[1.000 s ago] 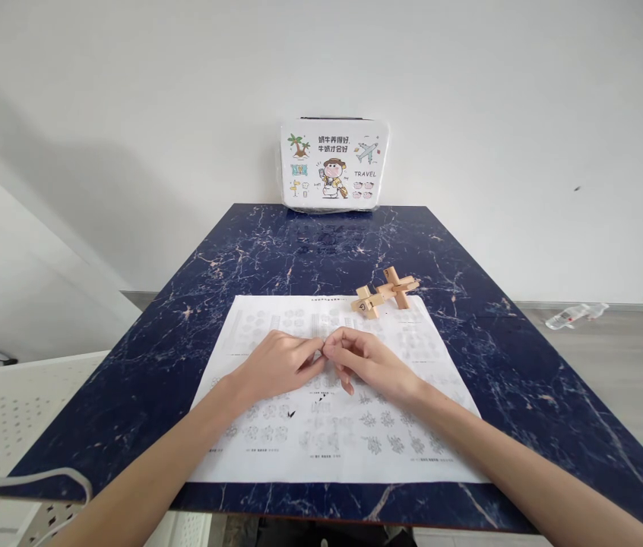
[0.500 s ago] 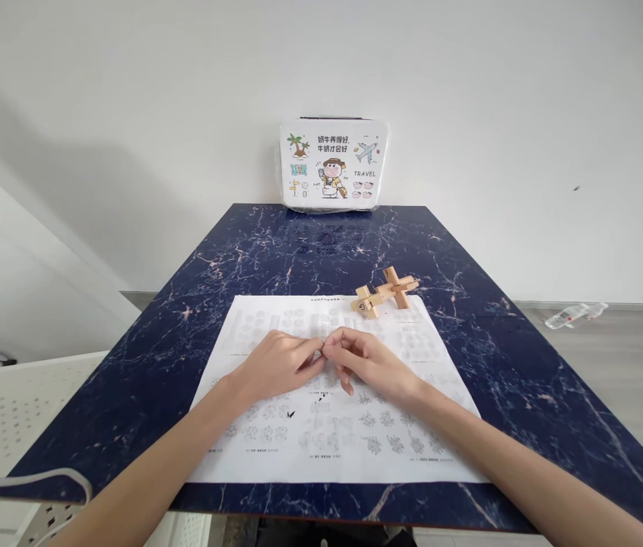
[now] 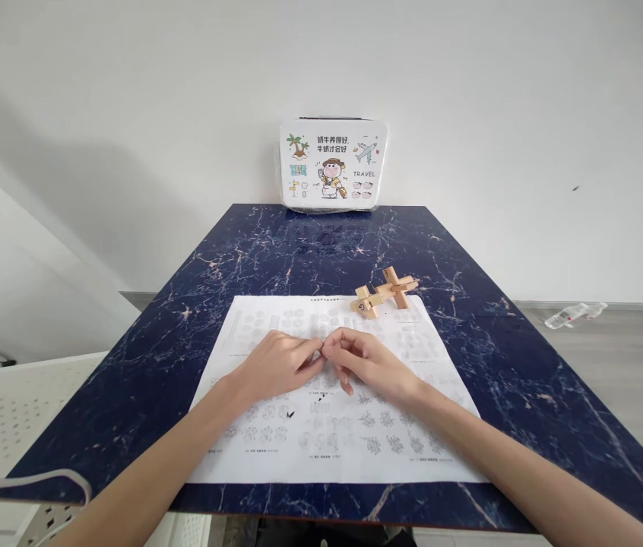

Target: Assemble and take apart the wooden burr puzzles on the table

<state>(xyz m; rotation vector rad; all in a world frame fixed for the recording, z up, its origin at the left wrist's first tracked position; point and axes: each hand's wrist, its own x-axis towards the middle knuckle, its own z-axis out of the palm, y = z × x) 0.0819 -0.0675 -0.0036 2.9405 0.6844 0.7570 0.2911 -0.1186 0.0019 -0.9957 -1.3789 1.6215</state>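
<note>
My left hand (image 3: 281, 363) and my right hand (image 3: 375, 365) meet at their fingertips above a printed white sheet (image 3: 276, 467). The fingers of both are curled and pinched together; whatever sits between the tips, if anything, is hidden or too small to make out. Small dark scraps (image 3: 291, 415) lie on the paper just below the hands. A light wooden interlocking puzzle (image 3: 368, 302), its crossed sticks marked with letters, rests at the sheet's far right corner, beyond my right hand and apart from it.
The sheet lies on a dark blue marbled table (image 3: 321, 258). Against the wall at the back stands a white printed case (image 3: 334, 163) in clear wrap. On the left are a white perforated rack (image 3: 7, 410) and a white cable (image 3: 42, 477). A plastic bottle (image 3: 569, 315) lies on the floor, right.
</note>
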